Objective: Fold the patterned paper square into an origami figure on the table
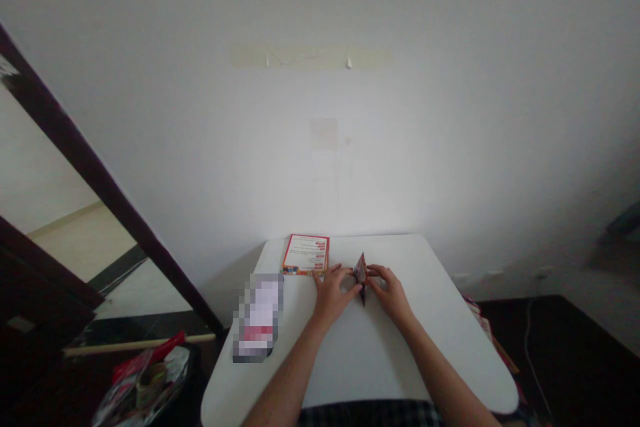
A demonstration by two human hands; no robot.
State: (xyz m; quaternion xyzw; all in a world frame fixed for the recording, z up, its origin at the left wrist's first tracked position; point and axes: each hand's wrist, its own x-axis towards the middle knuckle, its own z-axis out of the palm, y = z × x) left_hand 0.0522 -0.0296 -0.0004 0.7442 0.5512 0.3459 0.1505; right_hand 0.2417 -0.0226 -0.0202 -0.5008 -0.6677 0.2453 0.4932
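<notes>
A small folded piece of patterned paper [361, 269], long and pointed at both ends, is between my two hands above the white table. My left hand [331, 292] grips its left side, with the thumb near the lower part and the index finger higher up. On the other side, the thumb and fingers of my right hand [389, 291] close on its right edge. The exact folds are too small to make out. Just beyond my left hand lies a printed sheet or booklet [306, 253] with a red border, close to the fingertips.
A phone-shaped, pixelated object [259, 317] lies on the left of the white table [370, 363]. The far table edge is by the wall [380, 167]. A bin with rubbish [153, 383] stands on the floor at left, near a dark-framed mirror or doorway. Printed papers [483, 323] show beyond the right edge.
</notes>
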